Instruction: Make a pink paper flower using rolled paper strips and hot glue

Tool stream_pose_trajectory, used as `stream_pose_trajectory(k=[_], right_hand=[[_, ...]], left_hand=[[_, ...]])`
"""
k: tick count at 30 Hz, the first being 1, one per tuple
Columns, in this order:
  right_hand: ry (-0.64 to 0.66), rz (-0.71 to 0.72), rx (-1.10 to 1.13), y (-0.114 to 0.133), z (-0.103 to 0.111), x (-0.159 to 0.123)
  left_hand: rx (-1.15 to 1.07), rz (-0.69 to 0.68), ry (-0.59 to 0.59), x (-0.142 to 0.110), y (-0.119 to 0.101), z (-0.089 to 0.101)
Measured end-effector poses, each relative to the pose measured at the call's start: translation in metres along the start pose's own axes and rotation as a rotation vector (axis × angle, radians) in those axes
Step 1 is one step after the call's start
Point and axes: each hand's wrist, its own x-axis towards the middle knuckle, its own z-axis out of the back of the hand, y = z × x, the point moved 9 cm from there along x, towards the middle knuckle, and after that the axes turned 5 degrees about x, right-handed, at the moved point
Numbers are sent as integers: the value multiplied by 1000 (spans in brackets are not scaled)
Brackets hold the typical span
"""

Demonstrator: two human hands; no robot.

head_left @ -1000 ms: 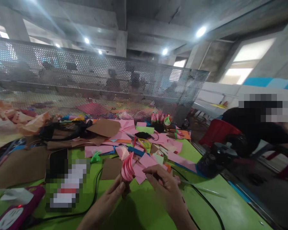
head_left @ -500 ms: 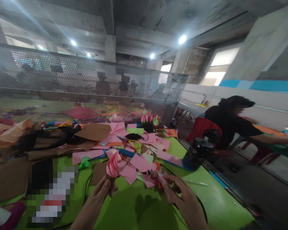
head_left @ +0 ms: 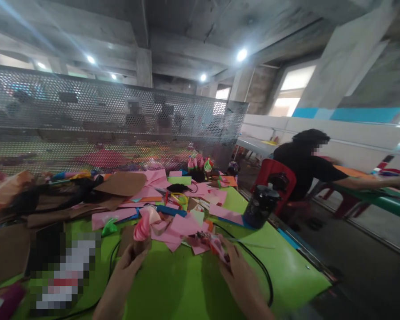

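Note:
My left hand (head_left: 128, 263) is closed around the base of a pink folded paper flower (head_left: 142, 227) and holds it upright over the green table (head_left: 173, 293). My right hand (head_left: 231, 266) reaches among loose pink paper pieces (head_left: 183, 224), its fingers pinched on a small pink piece (head_left: 216, 246); motion blur hides the detail. A black cable (head_left: 260, 266) runs past the right hand.
Brown card sheets (head_left: 122, 183), pink and coloured paper and yellow-handled scissors (head_left: 180, 198) cover the table's far half. A dark bottle (head_left: 258, 206) stands near the right edge. A perforated metal screen (head_left: 120, 120) closes the back. A person in black sits on a red chair (head_left: 276, 175) to the right.
My right hand moved away from the flower to the paper pieces on the right and pinched one. The left hand kept the flower. The view swung right.

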Motion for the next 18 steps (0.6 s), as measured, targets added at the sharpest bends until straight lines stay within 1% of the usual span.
stream_pose_trajectory(k=[2, 4, 6, 8, 10, 12, 14, 18], right_hand=[[-68, 28, 14, -3, 6, 2], [-137, 61, 29, -5, 14, 4], [-182, 106, 51, -5, 21, 7], [-203, 136, 60, -3, 25, 9], [-212, 134, 54, -3, 28, 10], [-218, 118, 48, -4, 29, 11], [-224, 108, 42, -7, 29, 11], [-251, 123, 12, -11, 28, 8]], left_hand=[[169, -96, 23, -4, -13, 5], [272, -160, 54, -8, -20, 6], [305, -139, 60, -11, -17, 6], [350, -64, 57, -15, -6, 6], [430, 0, 48, -20, 4, 7], [498, 11, 52, -25, 6, 9], [529, -9, 56, -30, 3, 11], [613, -103, 40, -35, -15, 15]])
